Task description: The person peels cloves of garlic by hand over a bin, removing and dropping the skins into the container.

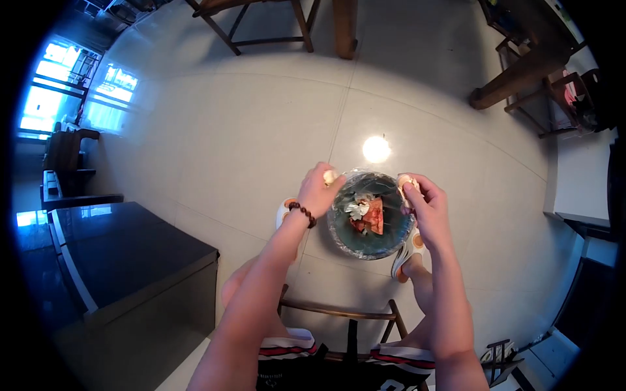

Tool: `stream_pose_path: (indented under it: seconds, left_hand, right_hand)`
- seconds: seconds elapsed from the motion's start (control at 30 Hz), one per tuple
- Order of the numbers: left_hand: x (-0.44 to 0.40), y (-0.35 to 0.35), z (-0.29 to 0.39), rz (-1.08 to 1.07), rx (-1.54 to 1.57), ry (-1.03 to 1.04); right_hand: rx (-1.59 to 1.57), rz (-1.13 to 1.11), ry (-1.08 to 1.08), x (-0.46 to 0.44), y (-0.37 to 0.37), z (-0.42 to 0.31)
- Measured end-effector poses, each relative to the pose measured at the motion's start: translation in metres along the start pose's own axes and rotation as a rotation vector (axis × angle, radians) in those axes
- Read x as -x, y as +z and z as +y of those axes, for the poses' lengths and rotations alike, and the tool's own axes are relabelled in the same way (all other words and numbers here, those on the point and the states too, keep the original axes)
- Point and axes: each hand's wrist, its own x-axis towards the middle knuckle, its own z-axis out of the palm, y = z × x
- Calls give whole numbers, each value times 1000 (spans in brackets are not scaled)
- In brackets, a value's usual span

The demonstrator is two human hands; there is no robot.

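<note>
Leaning over a bag-lined bin (365, 251) on the tiled floor (241, 137), the person works with both hands just above its rim, close to opposite sides. The left hand (316, 193) has its fingers curled in, with only a small gap to the thumb, and they hold a small, pale, rounded piece (330, 177) near the bin's far left edge. In the right hand (430, 204), thumb and fingers are drawn together in a pinch on a brownish-white piece (407, 185) with what looks like papery skin, beside the right edge. From where I stand both could be garlic, though they are too small to be sure. Holding them this near the mouth presumably lets loose bits fall inside; a red-orange scrap (374, 215) and a crumpled white scrap (357, 209) already lie in there. The bin sits between the two feet, a slipper (282, 212) to its left and another slipper (405, 255) to its right, probably so that neither arm need reach far. A beaded bracelet (305, 212) rings the left wrist, clear of the fingers, where it seems unlikely to hinder the grip.
</note>
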Motion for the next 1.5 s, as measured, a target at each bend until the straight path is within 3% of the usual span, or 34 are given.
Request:
stream_pose_path:
  seconds: [0.07,0.17,0.3,0.33,0.47,0.6,0.67,0.73,0.77,0.83,0.87,0.93,1.03,1.17,1.27,1.4,1.5]
  left_hand:
    - [-25,-12,-87,168,-387,4]
    - [-44,-25,-157,90,-534,-101]
    - [-44,-22,-159,142,-616,-70]
    - [-50,-24,-164,110,-627,-152]
    - [-70,-35,-209,134,-673,-258]
    - [-64,-59,-198,187,-572,-300]
    - [-52,-65,-138,194,-599,-259]
    - [-40,-61,-72,118,-344,-230]
    - [-29,-70,-53,126,-357,-232]
    - [-10,-82,-24,-61,-268,-66]
    - [1,-91,-11,-56,-276,-66]
    - [25,-99,10,162,-157,-2]
    - [56,-57,44,33,-137,-32]
    - [75,34,41,-50,322,94]
    - [78,41,75,-130,335,28]
    - [64,54,68,86,115,242]
    - [60,55,75,129,78,333]
  right_hand:
    - [72,-22,-14,2,4,3]
    - [262,-41,-64,-4,8,22]
    - [582,-52,-117,1,25,26]
    - [725,-60,-150,2,28,22]
    - [675,-25,-110,6,29,18]
    - [641,-6,-119,7,28,19]
    - [614,7,-152,4,29,12]
    - [632,-19,-121,2,27,7]
    - [618,-25,-124,2,28,11]
    - [600,-15,-178,0,22,17]
    - [592,-17,-181,1,22,17]
    - [668,-31,-236,3,19,16]
    - [638,-60,-365,0,20,23]
    - [390,-73,-223,6,31,22]
    - [285,-51,-184,12,35,22]
    - [226,-9,-238,12,36,18]
    - [136,29,-224,12,38,17]
